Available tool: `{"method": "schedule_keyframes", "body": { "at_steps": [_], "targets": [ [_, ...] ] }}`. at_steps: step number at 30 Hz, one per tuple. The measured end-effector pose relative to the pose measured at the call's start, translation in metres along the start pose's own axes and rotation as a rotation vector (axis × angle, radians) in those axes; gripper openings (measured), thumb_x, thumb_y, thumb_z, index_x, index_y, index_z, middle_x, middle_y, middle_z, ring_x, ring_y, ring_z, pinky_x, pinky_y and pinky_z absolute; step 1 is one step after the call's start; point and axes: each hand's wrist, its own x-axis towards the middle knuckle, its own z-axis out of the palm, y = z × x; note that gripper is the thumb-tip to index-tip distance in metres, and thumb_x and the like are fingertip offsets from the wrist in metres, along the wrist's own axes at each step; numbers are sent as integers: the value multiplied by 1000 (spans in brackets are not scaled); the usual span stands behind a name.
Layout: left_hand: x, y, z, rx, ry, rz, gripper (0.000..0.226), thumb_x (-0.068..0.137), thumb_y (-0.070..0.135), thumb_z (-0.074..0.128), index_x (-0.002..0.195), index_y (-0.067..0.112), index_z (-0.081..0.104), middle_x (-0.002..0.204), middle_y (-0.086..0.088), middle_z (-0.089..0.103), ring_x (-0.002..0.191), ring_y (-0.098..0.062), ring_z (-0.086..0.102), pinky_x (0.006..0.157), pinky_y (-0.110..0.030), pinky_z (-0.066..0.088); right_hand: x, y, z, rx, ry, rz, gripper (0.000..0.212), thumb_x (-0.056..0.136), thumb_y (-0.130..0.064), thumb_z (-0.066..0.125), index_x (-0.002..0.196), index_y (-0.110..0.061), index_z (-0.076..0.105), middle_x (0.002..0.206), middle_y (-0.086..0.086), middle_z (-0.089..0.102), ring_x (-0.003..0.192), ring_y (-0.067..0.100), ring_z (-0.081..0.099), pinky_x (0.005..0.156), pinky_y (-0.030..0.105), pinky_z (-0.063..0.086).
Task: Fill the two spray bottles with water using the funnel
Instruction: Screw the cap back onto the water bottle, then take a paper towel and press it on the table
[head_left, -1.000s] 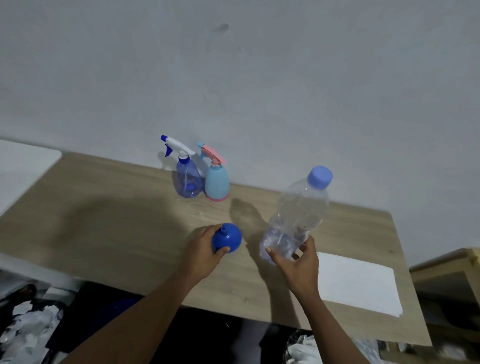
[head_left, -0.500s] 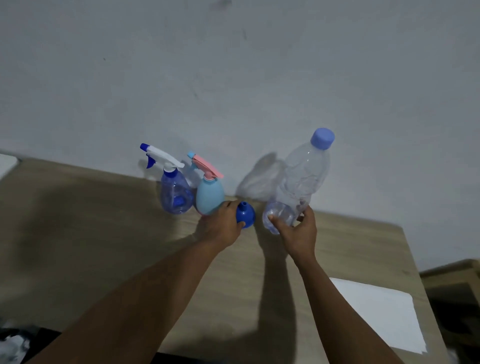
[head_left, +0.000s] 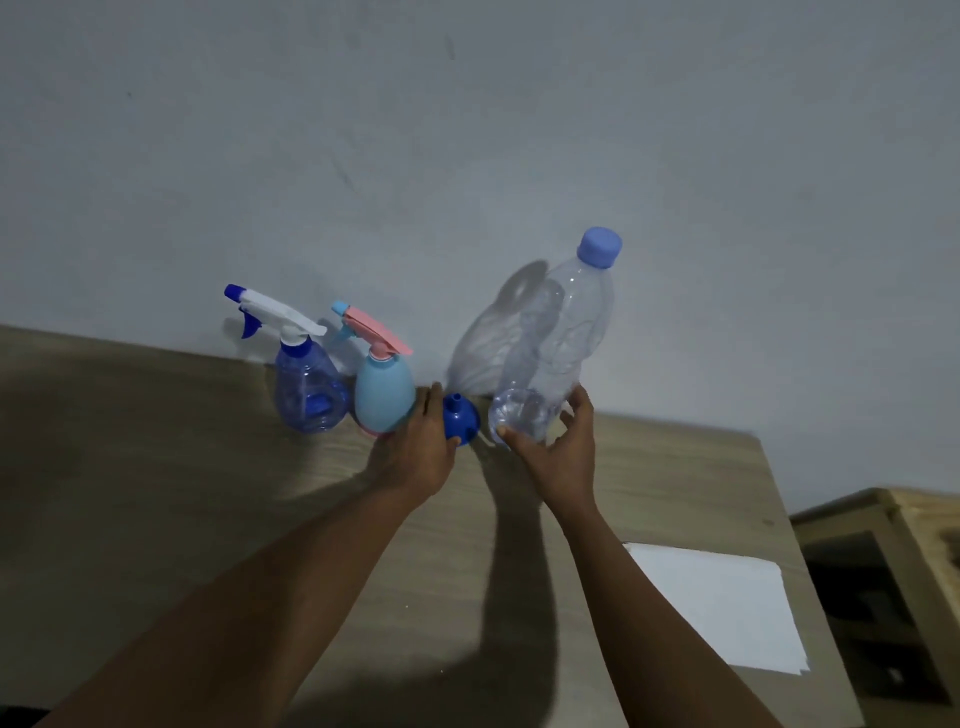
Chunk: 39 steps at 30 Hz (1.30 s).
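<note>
A white sheet (head_left: 727, 608) lies on the table's (head_left: 156, 467) near right; a wooden shelf (head_left: 883, 519) stands farther right, and a grey wall (head_left: 467, 156) rises behind.

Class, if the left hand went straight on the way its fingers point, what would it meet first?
Probably the wall: the left hand, holding the blue funnel, points just right of the light blue spray bottle. Depth is unclear.
</note>
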Motion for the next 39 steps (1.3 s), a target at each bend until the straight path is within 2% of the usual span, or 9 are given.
{"method": "schedule_keyframes", "body": {
  "at_steps": [3,7,10,13,16,21,28,32,39],
  "targets": [
    [-21,5,-4,-52,123,47,83,85,33,72,152,14,27,151,-10,44,135,-33,47,98,-50,51,-23,5,-19,-44,34,-12,99,75,-31,87,153,-21,28,153,-4,40,129,10,47,104,29,45],
    [-77,31,-11,-265,199,33,63,81,23,79,135,7,51,126,-12,60,112,-29,59,85,-34,45,-61,22,-70,-97,119,-12,71,85,-26,78,146,-24,41,135,-7,54,115,5,55,93,28,51],
    [-113,55,0,-317,137,85,42,78,21,83,115,11,67,96,3,68,80,1,66,72,-3,34,-80,40,-127,-205,165,5,54,91,-26,71,140,-26,48,122,-6,59,106,7,58,84,32,54],
    [-134,83,21,-358,15,156,29,77,20,84,103,15,73,81,11,63,77,21,56,68,7,33,-87,61,-184,-369,156,36,46,92,-25,69,135,-27,53,111,-5,62,99,10,59,81,35,54],
    [-143,115,48,-304,-28,211,24,80,29,80,101,22,74,79,15,65,68,7,56,69,-2,38,-88,85,-232,-535,61,89,46,89,-26,71,133,-27,55,106,-7,62,98,14,61,80,32,54],
    [-144,163,84,-219,-57,158,23,84,28,74,106,21,74,87,7,71,81,-12,66,79,-29,53,-79,114,-283,-680,-71,133,50,87,-25,72,134,-22,56,114,-3,62,108,21,61,89,43,54],
    [-142,188,116,-127,-33,23,17,86,30,70,99,21,72,87,3,69,83,-22,65,75,-36,55,-79,130,-309,-676,-242,127,51,88,-27,70,136,-26,53,124,-4,57,114,21,59,96,45,50],
    [-141,196,124,-151,-18,-15,22,88,24,72,109,20,73,96,0,68,89,-24,66,80,-36,53,-81,138,-310,-659,-249,93,50,87,-27,69,134,-26,53,124,-5,57,114,21,57,96,46,48],
    [-142,201,123,-16,57,3,4,82,20,73,82,23,75,94,6,63,87,-18,65,76,-38,54,-79,138,-310,-665,-261,91,48,88,-27,67,133,-28,53,124,-7,54,116,19,54,96,42,43]
  ]
}}
